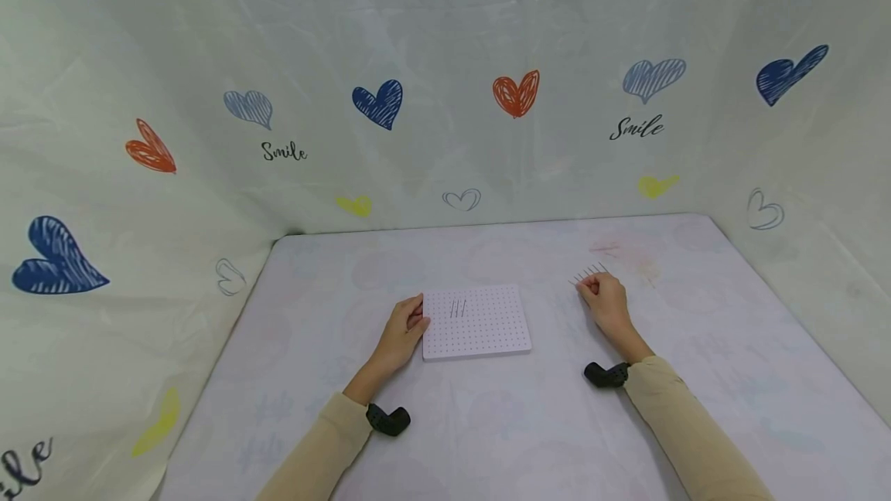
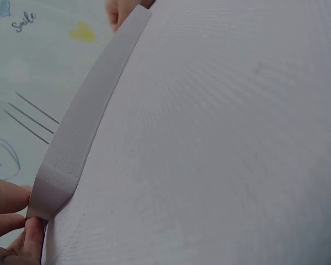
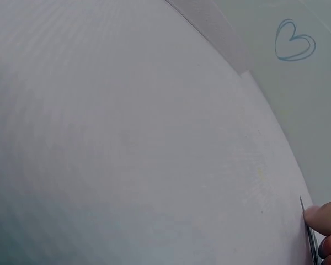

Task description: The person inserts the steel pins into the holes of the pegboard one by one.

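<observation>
Perforated board (image 1: 480, 337), centre of the head view, pinched at its left edge by the left hand (image 1: 399, 339); over to the right hand (image 1: 607, 304), at loose pins (image 1: 602, 267), right of centre. Left wrist view: pinched corner, lower left, worth holding steady. Right wrist view, lower right: grasping or merely touching? Cannot tell. Best to lift just one.

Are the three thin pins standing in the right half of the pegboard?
No, the head view shows the three thin pins in the left half of the pegboard.
</observation>
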Motion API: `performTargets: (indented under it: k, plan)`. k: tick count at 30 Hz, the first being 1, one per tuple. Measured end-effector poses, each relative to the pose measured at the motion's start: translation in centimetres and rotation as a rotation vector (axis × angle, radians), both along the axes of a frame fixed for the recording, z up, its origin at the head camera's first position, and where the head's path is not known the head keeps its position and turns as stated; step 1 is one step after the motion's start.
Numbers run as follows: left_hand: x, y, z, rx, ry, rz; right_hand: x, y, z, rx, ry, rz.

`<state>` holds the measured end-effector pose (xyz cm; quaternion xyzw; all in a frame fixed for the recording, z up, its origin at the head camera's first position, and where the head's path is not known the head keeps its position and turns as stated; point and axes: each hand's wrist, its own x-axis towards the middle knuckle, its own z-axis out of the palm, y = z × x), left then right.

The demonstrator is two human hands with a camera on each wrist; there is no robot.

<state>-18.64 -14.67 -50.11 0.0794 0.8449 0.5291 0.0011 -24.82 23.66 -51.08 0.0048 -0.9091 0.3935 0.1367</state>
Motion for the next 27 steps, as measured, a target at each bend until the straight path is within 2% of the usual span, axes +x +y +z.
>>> performTargets:
  k: [9,19,27]
  plan:
    - [-0.03,0.00,0.06,0.006,-0.004,0.004,0.45,-0.30,0.14,-0.044,0.068,-0.018]
    - [0.02,-0.03,0.04,0.006,0.010,0.007,0.11,-0.40,0.47,0.018,0.011,0.029]
    - [0.02,0.05,0.15,0.006,0.013,0.003,0.15,-0.07,0.80,0.008,-0.015,0.038]
